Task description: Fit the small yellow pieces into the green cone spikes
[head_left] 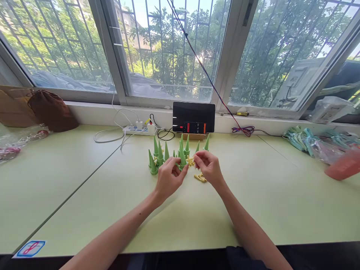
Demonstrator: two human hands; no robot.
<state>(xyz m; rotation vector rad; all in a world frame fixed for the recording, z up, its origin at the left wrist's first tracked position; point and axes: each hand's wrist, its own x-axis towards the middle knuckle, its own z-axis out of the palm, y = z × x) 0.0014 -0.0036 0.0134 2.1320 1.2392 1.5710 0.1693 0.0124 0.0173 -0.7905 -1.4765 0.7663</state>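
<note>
My left hand (172, 176) has its thumb and fingers closed around a green cone (182, 159) with its point up. To the right, my right hand (209, 167) is pinched at the fingertips, close to the cone's side. Whatever sits between those fingertips is too small to make out. Several more green cones (160, 154) stand upright on the table behind and left of my hands. Small yellow pieces (190, 161) lie in a pile between the hands, partly hidden. Short yellow tube-like pieces (200, 178) rest just below my right hand.
A dark tablet (194, 112) leans by the window sill, with a lit timer display at its bottom. A power strip (140, 130) with cables lies left of it. Bagged items (303, 140) and a red container (343, 165) are at right; a brown bag (52, 110) is at far left.
</note>
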